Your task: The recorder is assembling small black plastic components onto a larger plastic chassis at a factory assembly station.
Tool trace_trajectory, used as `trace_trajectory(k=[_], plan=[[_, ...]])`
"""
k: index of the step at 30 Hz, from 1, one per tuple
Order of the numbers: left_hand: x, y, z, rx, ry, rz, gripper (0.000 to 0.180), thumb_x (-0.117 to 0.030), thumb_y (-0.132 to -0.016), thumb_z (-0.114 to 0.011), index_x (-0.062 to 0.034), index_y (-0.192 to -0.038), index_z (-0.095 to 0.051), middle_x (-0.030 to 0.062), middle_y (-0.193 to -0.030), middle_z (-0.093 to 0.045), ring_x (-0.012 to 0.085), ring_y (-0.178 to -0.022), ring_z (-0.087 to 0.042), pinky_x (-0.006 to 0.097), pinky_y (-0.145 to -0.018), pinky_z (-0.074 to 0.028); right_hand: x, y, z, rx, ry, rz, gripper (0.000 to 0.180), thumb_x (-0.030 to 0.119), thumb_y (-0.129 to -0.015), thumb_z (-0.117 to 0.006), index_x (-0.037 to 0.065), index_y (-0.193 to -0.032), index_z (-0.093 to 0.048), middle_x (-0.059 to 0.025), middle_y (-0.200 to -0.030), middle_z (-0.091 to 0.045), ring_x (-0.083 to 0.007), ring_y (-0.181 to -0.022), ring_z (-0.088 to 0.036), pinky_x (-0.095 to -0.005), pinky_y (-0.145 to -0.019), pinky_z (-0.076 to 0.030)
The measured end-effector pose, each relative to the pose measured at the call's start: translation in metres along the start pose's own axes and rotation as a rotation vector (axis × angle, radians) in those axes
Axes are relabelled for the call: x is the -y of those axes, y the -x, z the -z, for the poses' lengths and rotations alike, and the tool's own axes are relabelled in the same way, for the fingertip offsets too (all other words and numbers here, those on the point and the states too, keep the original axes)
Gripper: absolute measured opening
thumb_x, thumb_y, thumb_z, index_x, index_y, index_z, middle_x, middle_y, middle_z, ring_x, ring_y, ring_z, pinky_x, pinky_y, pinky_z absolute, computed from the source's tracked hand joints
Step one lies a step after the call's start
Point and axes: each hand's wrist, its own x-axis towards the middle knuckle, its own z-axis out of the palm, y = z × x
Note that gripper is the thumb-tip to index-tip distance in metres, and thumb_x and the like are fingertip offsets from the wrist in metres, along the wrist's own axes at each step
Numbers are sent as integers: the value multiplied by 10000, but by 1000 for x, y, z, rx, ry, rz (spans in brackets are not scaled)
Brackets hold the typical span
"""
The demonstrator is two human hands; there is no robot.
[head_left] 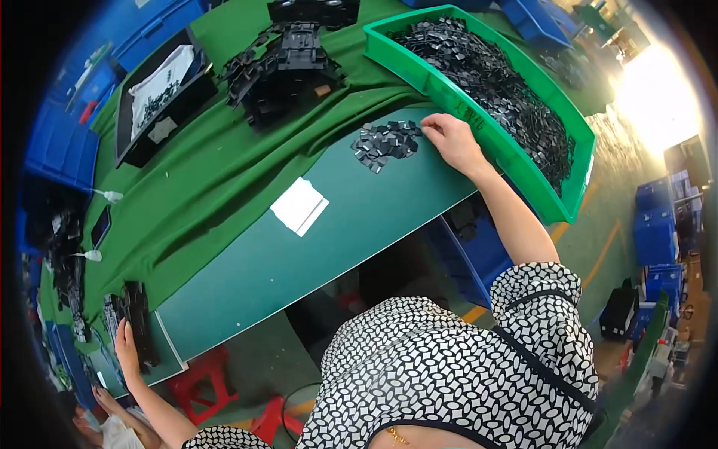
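Clearly, the two hands were at opposite ends of the bench [359, 213]. At the right end, the right hand [452, 142] was at the edge of one loose pile of small black flat pieces [385, 142], its thumb and fingertips drawn near to each other; whether this grip had a piece inside it, I could not tell. The pile was spread low, which probably made single pieces easy to take. One green bin [499, 146], holding a great many similar pieces, stood just to the right of this hand, perhaps to keep a supply within reach.

At the left end, the left hand [127, 350] lay against one bundle of long black plastic parts [137, 322], maybe to steady it; I could not tell if its grip was closed on anything.

As for numbers, there was one white pad [299, 206] on the bench, one black tray [187, 112] with a white sheet [149, 93] at the far left, and one heap of larger black mouldings [295, 52] on the green cloth [224, 172] at the far side. The small pieces overlapped too much to be counted.
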Motion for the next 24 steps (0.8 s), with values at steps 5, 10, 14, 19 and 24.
trace_trajectory(k=[5, 10, 14, 19, 24], plan=[[-12, 8, -2, -18, -19, 217, 491, -347, -937, -466, -21, -1304, -441, 184, -1207, -553, 294, -1111, -526, 329, -936, -383, 4, -6, -3, 41, 101, -33, 185, 124, -788, -642, 16, -938, -649, -156, -859, -605, -289, -798, -611, -361, -727, -486], [-2, -7, -8, 45, -83, 161, 498, -327, -941, -455, 12, -1305, -421, 213, -1291, -483, 343, -1199, -455, 359, -983, -351, 9, -3, -5, 45, 42, -42, 174, 110, -775, -654, 19, -924, -658, -143, -844, -599, -283, -789, -607, -368, -723, -487], [20, -7, -2, -12, -192, 61, 454, -299, -950, -413, -32, -1317, -422, 219, -1226, -526, 352, -1125, -507, 370, -924, -402, 5, -5, -19, -97, 124, 265, 113, 97, -780, -637, 18, -859, -650, -131, -801, -590, -289, -742, -593, -378, -681, -490], [-15, 18, 19, -249, -573, 29, 331, -221, -927, -383, -101, -1213, -498, 179, -994, -622, 386, -756, -605, 472, -616, -479, 8, -4, -15, -89, 250, 269, 159, 150, -868, -530, 25, -906, -620, -149, -869, -620, -305, -839, -607, -382, -721, -489], [-109, 25, 34, -520, 315, 199, 500, -300, -909, -498, 110, -1195, -480, 271, -1139, -565, 324, -1105, -537, 341, -930, -408, -69, 1, -9, -101, -23, -16, 216, 154, -918, -545, -16, -1042, -595, -38, -859, -611, -91, -777, -560, -223, -709, -460]])
